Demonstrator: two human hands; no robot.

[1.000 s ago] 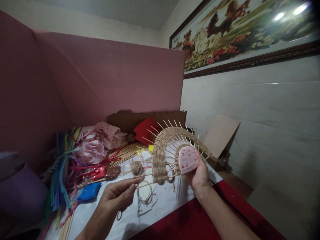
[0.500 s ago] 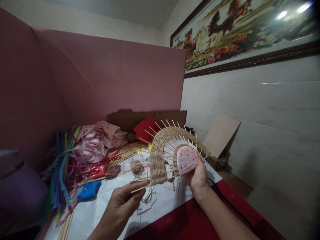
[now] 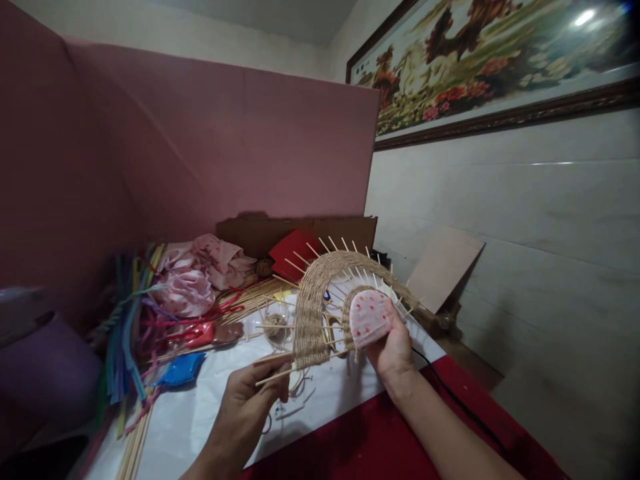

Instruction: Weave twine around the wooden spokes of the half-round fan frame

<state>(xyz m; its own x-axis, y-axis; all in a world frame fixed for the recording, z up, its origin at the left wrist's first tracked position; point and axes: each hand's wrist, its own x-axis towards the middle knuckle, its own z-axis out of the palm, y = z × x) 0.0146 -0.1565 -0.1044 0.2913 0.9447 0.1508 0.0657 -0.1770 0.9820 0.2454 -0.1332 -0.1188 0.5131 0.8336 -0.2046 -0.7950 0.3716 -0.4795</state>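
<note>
Below centre frame, our left fingers [image 3: 273, 385] pinch sticks [image 3: 267, 381] of the woven twine fan [image 3: 310, 320]; our right fingers [image 3: 399, 325] grip its dotted centre [image 3: 369, 319]. It partly hides a red sheet [image 3: 294, 245]; left lies a blue packet [image 3: 181, 369].

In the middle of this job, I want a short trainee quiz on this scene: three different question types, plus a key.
1. True or false: the right hand holds the red-dotted patch.
2. Multiple choice: what colour is the crumpled cloth? A green; B pink; C black.
3. Fill in: the left hand is at the lower end of the woven band, where thin ___ project.

Key: 1 true; 2 B; 3 sticks.
</note>
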